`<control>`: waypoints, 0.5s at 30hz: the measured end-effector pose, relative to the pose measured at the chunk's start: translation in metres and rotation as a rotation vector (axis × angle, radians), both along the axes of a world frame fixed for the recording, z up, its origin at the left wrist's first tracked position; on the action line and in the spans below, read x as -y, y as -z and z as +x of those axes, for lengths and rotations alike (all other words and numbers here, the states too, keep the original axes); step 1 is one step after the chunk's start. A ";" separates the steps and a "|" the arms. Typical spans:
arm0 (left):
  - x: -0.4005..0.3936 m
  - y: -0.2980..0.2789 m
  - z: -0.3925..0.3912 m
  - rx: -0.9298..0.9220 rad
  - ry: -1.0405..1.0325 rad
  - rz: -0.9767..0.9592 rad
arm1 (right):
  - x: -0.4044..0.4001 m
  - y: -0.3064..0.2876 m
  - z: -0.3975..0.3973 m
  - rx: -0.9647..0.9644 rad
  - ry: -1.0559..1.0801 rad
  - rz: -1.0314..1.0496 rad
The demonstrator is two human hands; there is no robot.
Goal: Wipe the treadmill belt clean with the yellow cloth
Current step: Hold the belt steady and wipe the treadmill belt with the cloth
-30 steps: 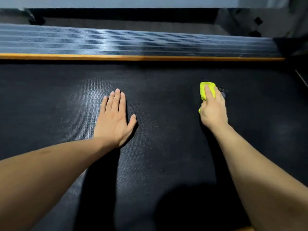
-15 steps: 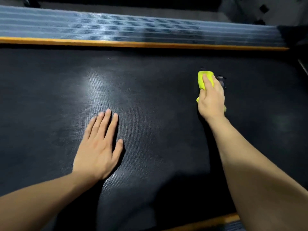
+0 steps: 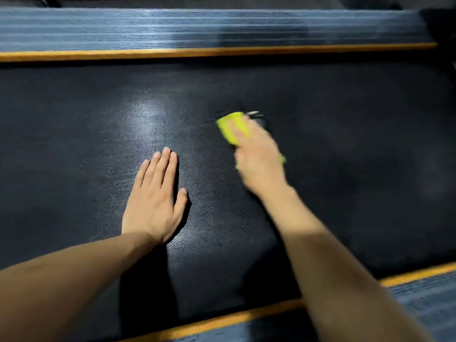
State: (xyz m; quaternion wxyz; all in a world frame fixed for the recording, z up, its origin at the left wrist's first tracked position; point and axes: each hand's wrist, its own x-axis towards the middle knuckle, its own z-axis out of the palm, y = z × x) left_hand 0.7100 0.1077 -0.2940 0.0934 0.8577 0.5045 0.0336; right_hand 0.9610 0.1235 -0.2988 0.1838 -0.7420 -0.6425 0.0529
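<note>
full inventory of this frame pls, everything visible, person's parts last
treadmill belt: 1, black, textured, fills the middle of the view
orange trim strips: 2, orange, one along the far belt edge, one along the near edge
side rails: 2, grey-blue, ribbed, far one beyond the far strip, near one at lower right
yellow cloth: 1, yellow-green, on the belt right of centre, under the right hand, blurred
small dark item: 1, beside the cloth's far end, too blurred to identify
left hand: 1, flat, palm down on the belt, fingers together
right hand: 1, grip on the cloth, motion-blurred
</note>
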 end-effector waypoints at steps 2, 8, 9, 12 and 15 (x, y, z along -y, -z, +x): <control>0.000 0.000 0.000 -0.005 -0.008 0.003 | 0.018 -0.002 0.058 0.026 0.206 -0.032; 0.000 0.002 0.001 0.019 -0.008 -0.001 | 0.022 -0.009 0.036 0.048 0.471 -0.005; -0.001 0.002 0.000 0.021 -0.012 0.003 | 0.020 -0.007 0.006 0.043 0.374 0.023; -0.001 0.002 0.000 0.026 0.001 0.008 | 0.038 -0.003 -0.083 0.015 0.032 0.012; -0.002 0.002 -0.001 0.032 0.014 0.019 | 0.050 -0.009 -0.101 -0.041 -0.128 0.017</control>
